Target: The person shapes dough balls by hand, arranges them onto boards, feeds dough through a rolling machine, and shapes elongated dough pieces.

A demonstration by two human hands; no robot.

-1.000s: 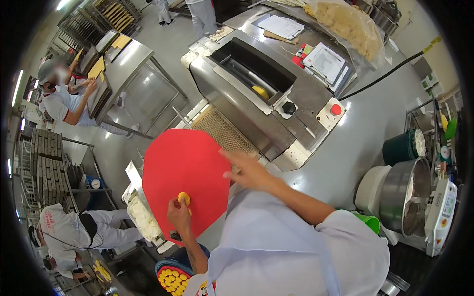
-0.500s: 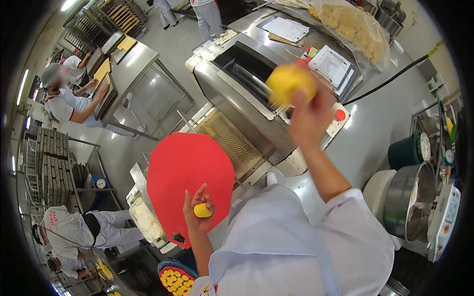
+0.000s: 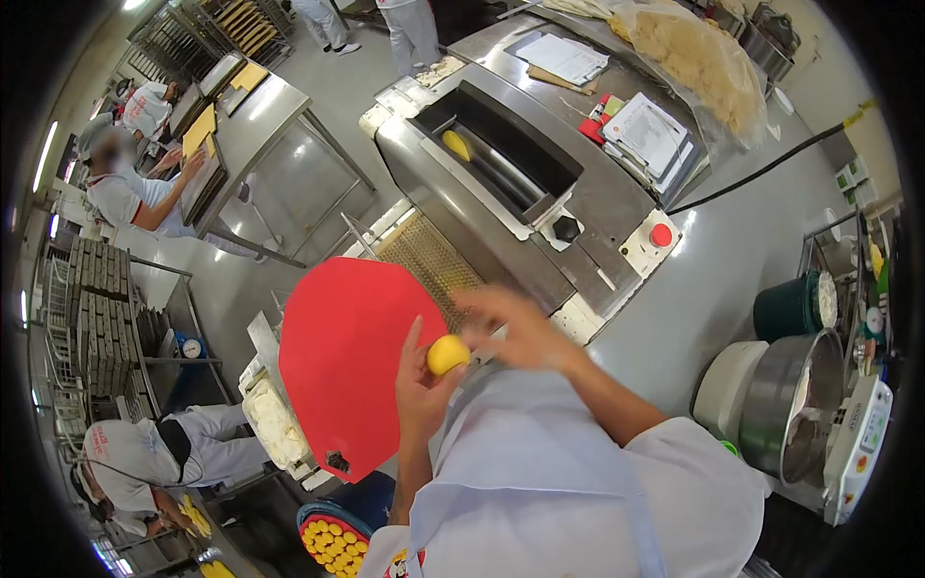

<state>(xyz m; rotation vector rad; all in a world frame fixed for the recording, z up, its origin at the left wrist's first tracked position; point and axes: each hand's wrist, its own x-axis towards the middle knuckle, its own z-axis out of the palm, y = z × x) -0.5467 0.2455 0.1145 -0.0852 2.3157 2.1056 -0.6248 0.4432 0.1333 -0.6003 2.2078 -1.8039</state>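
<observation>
- In the head view, the left hand (image 3: 425, 378) is raised in front of the apron (image 3: 540, 433), its fingers partly curled around a yellow ball (image 3: 449, 355), the index finger stretched upward.
- The right hand (image 3: 515, 332) is blurred beside the ball, fingers extended and spread; whether a fingertip touches the ball cannot be told.
- The yellow ball sits in the left hand, in front of the right edge of a red board (image 3: 356, 356).
- More yellow balls (image 3: 332, 549) fill a blue tub (image 3: 361, 512) below the board.
- Left of the board lies a soft white mass (image 3: 275, 424).
- Beyond the board stands a metal machine (image 3: 453, 207); a yellow piece (image 3: 456, 145) lies in its dark trough (image 3: 540, 159), and a red button (image 3: 660, 235) is at its right end.
- At upper left, a co-worker (image 3: 125, 197) handles a yellow sheet (image 3: 199, 130) at a metal counter (image 3: 270, 106).
</observation>
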